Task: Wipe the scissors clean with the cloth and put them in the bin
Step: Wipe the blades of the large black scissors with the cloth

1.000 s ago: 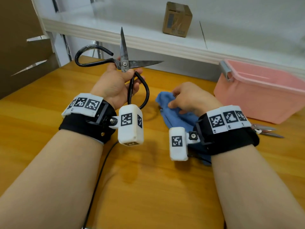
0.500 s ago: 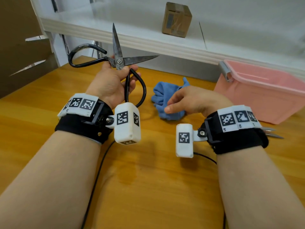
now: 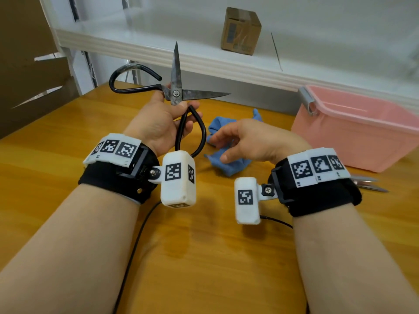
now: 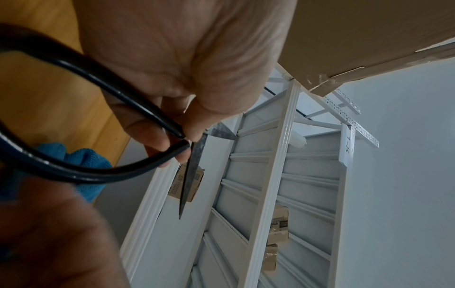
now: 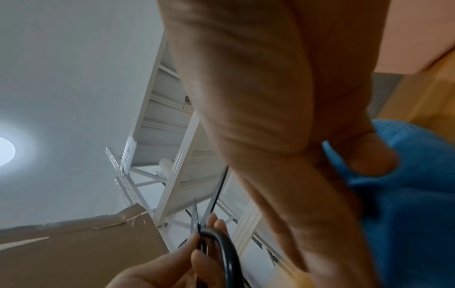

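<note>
Dark metal scissors [image 3: 175, 96] with black loop handles are held up over the wooden table, blades spread apart, one pointing up and one to the right. My left hand [image 3: 181, 112] pinches them just below the pivot; the left wrist view shows my fingers [image 4: 157, 140] on the handle ends and a blade [image 4: 189, 175]. The crumpled blue cloth [image 3: 231, 167] lies on the table. My right hand [image 3: 229, 146] hovers just over it, fingers loosely curled, holding nothing. The pink bin [image 3: 340, 141] stands at the right, open-topped.
A second metal tool [image 3: 369, 184] lies on the table beside my right wrist, in front of the bin. A small cardboard box [image 3: 241, 30] sits on the white shelf behind. Brown cardboard [image 3: 27, 64] stands at the left. A black cable [image 3: 136, 245] runs between my forearms.
My right hand has let go of the blue cloth and lifted off it; the cloth now lies loose. My left hand keeps the open scissors raised, shifted only slightly.
</note>
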Demonstrator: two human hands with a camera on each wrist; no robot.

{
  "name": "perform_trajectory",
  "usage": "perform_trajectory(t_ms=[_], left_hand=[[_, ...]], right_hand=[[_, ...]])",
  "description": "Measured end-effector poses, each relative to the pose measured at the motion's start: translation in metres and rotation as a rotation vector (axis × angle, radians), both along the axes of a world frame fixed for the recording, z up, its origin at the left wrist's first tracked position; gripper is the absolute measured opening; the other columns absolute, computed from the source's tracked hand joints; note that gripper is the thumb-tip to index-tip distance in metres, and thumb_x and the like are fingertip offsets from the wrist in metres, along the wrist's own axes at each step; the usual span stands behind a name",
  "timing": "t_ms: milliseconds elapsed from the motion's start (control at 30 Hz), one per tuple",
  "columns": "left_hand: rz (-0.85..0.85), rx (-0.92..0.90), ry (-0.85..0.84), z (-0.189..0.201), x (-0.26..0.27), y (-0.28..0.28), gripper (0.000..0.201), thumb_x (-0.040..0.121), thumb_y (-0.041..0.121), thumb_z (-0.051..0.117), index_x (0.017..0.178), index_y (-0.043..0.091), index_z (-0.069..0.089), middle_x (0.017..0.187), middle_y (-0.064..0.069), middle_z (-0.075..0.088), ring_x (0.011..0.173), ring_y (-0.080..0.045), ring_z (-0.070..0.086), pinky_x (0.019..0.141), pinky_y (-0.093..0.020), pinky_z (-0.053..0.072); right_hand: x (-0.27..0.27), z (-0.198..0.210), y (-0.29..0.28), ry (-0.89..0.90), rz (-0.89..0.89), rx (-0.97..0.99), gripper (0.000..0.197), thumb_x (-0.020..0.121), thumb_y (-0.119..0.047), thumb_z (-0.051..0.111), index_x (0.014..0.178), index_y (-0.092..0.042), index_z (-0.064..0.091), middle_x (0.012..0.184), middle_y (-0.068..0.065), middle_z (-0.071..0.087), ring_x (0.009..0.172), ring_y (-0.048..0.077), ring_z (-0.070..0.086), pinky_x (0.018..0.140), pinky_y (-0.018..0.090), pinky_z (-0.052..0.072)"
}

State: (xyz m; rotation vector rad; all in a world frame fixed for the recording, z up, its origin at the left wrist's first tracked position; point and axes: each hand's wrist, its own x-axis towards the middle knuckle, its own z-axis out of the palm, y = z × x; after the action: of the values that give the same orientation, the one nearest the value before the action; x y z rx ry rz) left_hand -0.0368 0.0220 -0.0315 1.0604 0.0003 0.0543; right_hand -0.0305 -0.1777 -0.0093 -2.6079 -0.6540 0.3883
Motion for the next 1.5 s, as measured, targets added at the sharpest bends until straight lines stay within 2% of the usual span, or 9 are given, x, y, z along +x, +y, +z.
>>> perform_trajectory(t_ms=[100, 233, 400, 533, 767, 1033, 1333, 1400, 1500], left_hand=[[-0.029, 0.012, 0.005, 0.000, -0.001, -0.003, 0.033, 0.100, 0.002, 0.047, 0.128, 0.018, 0.039, 0.102, -0.010, 0.070, 0.093, -0.029, 0.071, 0.056, -0.024, 0.051], [-0.041, 0.019, 0.012, 0.000, -0.002, -0.005, 0.039, 0.099, 0.002, 0.048, 0.133, 0.019, 0.038, 0.107, -0.011, 0.067, 0.094, -0.029, 0.071, 0.055, -0.023, 0.051], [-0.058, 0.024, 0.038, 0.002, -0.003, -0.007, 0.018, 0.099, 0.001, 0.047, 0.114, 0.011, 0.045, 0.112, -0.012, 0.063, 0.091, -0.027, 0.072, 0.053, -0.022, 0.051], [-0.063, -0.008, 0.077, 0.001, -0.003, -0.008, 0.038, 0.098, -0.002, 0.046, 0.136, 0.003, 0.040, 0.115, -0.016, 0.060, 0.085, -0.025, 0.072, 0.050, -0.021, 0.050], [-0.069, 0.041, 0.077, 0.001, -0.004, -0.012, 0.032, 0.097, -0.003, 0.048, 0.128, 0.003, 0.043, 0.115, -0.018, 0.063, 0.091, -0.029, 0.071, 0.052, -0.023, 0.052], [-0.095, 0.127, 0.009, -0.001, -0.007, -0.019, 0.025, 0.094, -0.005, 0.053, 0.115, 0.008, 0.046, 0.100, -0.014, 0.069, 0.080, -0.025, 0.069, 0.063, -0.033, 0.056], [-0.105, 0.197, 0.003, -0.003, -0.008, -0.030, 0.023, 0.092, -0.006, 0.056, 0.107, 0.010, 0.054, 0.098, -0.013, 0.067, 0.084, -0.024, 0.068, 0.069, -0.038, 0.059], [-0.073, 0.199, 0.004, -0.003, -0.008, -0.030, 0.023, 0.091, -0.006, 0.056, 0.107, 0.011, 0.053, 0.098, -0.012, 0.069, 0.086, -0.025, 0.069, 0.068, -0.037, 0.059], [-0.005, 0.172, -0.001, -0.002, -0.008, -0.029, 0.025, 0.091, -0.008, 0.055, 0.109, 0.009, 0.051, 0.100, -0.014, 0.072, 0.091, -0.025, 0.073, 0.064, -0.034, 0.058]], right_hand=[[-0.001, -0.003, 0.001, 0.015, -0.016, -0.145, 0.022, 0.086, -0.027, 0.077, 0.106, -0.033, 0.070, 0.091, -0.016, 0.063, 0.087, 0.002, 0.059, 0.078, 0.022, 0.044], [0.002, 0.010, -0.007, -0.133, -0.149, 0.093, 0.019, 0.086, -0.016, 0.077, 0.080, -0.032, 0.069, 0.082, -0.009, 0.068, 0.072, 0.004, 0.063, 0.070, 0.024, 0.047], [0.000, 0.023, -0.013, -0.195, -0.260, 0.365, 0.014, 0.094, -0.005, 0.065, 0.094, -0.019, 0.066, 0.079, 0.005, 0.071, 0.064, 0.011, 0.069, 0.062, 0.027, 0.057], [0.000, 0.027, -0.009, -0.187, -0.252, 0.601, 0.018, 0.089, 0.001, 0.066, 0.096, -0.016, 0.065, 0.086, 0.011, 0.071, 0.072, 0.015, 0.070, 0.072, 0.029, 0.059], [-0.001, 0.028, 0.006, -0.406, -0.195, 0.503, 0.010, 0.083, -0.018, 0.079, 0.085, -0.021, 0.069, 0.083, 0.003, 0.070, 0.082, 0.025, 0.069, 0.078, 0.047, 0.060], [-0.001, 0.025, 0.012, -0.583, -0.128, 0.290, 0.018, 0.081, -0.021, 0.079, 0.076, -0.034, 0.067, 0.090, -0.012, 0.058, 0.084, 0.006, 0.057, 0.066, 0.018, 0.043], [0.002, 0.016, 0.020, -0.651, -0.246, 0.207, 0.022, 0.080, -0.033, 0.079, 0.072, -0.040, 0.060, 0.108, -0.005, 0.047, 0.111, 0.021, 0.050, 0.095, 0.045, 0.046], [0.002, 0.016, 0.023, -0.652, -0.281, 0.210, 0.028, 0.077, -0.036, 0.080, 0.064, -0.041, 0.056, 0.106, -0.002, 0.053, 0.108, 0.025, 0.053, 0.090, 0.048, 0.049], [0.005, 0.021, 0.016, -0.641, -0.369, 0.259, 0.019, 0.079, -0.034, 0.079, 0.072, -0.035, 0.061, 0.088, -0.006, 0.056, 0.093, 0.018, 0.056, 0.071, 0.032, 0.050]])
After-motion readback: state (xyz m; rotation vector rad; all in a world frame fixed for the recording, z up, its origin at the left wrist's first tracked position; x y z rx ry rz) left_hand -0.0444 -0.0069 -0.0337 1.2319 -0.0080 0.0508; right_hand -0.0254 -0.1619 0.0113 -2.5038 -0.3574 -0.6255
